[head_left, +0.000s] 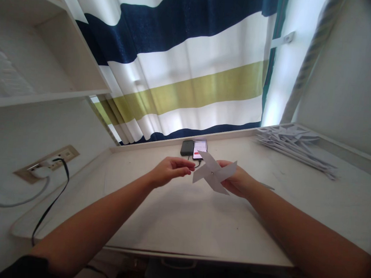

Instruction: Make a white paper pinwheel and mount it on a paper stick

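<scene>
A white paper pinwheel (213, 174) with folded blades and a small pin at its centre is held up over the desk, facing me. My right hand (239, 181) grips it from behind; the blades hide most of those fingers and whatever they pinch. Just left of the blades is my left hand (173, 171), its fingers stretched out and the thumb apart from them, with nothing visible in it. Its fingertips come close to the left blade without clear contact.
Behind the pinwheel lie a lit phone (200, 145) with a cable and a black box-shaped device (187, 147). A pile of white paper pieces (291, 143) sits at the back right of the white desk (175, 220). Left, a wall socket (49, 163) holds a plug and cords.
</scene>
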`<state>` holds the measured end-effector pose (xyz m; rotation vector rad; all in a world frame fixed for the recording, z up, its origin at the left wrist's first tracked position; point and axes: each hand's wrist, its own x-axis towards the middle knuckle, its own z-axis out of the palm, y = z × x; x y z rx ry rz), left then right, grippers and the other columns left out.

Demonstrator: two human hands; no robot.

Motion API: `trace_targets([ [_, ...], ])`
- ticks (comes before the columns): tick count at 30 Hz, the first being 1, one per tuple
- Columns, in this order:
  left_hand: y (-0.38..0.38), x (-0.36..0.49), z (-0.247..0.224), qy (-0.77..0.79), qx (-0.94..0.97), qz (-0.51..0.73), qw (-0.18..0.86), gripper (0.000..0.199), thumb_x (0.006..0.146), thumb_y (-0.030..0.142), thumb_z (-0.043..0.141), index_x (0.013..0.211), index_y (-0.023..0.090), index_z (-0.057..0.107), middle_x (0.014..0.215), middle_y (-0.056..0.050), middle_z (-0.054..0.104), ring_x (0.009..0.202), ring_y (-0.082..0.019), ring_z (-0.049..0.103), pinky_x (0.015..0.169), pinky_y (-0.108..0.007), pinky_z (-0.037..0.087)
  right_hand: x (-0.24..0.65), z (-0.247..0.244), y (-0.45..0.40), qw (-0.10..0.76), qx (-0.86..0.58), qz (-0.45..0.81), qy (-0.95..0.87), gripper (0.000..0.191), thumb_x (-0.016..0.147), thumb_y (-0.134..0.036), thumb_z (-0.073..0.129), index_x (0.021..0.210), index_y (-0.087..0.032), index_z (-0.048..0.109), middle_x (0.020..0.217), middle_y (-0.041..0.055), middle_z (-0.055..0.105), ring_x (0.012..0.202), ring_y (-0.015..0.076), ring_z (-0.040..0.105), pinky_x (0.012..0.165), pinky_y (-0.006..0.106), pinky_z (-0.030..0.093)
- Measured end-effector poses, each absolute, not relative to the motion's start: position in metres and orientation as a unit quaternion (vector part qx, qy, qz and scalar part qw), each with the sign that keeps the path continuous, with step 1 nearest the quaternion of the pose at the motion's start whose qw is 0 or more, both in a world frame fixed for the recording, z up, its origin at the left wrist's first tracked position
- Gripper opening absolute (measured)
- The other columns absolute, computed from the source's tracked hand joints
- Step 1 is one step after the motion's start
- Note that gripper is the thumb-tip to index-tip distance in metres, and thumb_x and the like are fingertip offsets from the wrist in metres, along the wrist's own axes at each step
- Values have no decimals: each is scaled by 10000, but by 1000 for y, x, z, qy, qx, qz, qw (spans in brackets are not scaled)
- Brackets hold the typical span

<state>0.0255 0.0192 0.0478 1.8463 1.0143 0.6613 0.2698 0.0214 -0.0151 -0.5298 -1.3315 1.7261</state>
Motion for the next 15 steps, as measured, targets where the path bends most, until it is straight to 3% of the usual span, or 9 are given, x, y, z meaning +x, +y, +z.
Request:
trace_targets([
  [2, 11, 52, 45, 351, 731, 289, 508, 319, 719, 327, 715, 981, 146, 706, 920, -93, 711, 801, -179, 641, 745, -336, 510, 272, -14, 22, 422, -200, 698, -543, 257, 662, -303, 743, 889, -197, 688, 945, 64, 688, 875, 241, 635, 809, 397, 475],
  [6, 8, 73, 37, 356, 716, 329, 502, 227, 712, 331, 728, 760, 109, 718, 631, -39, 656, 568, -112, 561, 556, -251, 450, 272, -12, 22, 396, -141, 712, -562, 278, 724, -306, 690, 965, -168, 670, 984, 88, 691, 954, 271, 632, 936, 470, 416],
  [9, 8, 74, 34, 370, 714, 330, 495, 239, 710, 334, 732, 682, 99, 700, 572, -26, 626, 519, -93, 530, 518, -228, 412, 270, -11, 21, 389, -124, 713, -569, 272, 737, -324, 675, 951, -155, 675, 971, 109, 698, 960, 291, 634, 937, 487, 409],
  [12, 5, 71, 32, 361, 718, 319, 503, 253, 716, 350, 725, 788, 108, 718, 671, -51, 674, 592, -114, 579, 576, -243, 452, 270, -13, 20, 391, -149, 703, -576, 273, 720, -336, 692, 933, -166, 684, 945, 103, 701, 927, 288, 640, 885, 470, 441],
  [15, 10, 49, 29, 414, 742, 279, 447, 397, 794, 433, 623, 1091, 173, 669, 984, -93, 707, 825, -170, 643, 721, -291, 499, 272, -16, 21, 407, -180, 684, -577, 267, 719, -357, 700, 937, -204, 689, 934, 72, 697, 870, 244, 639, 807, 401, 473],
])
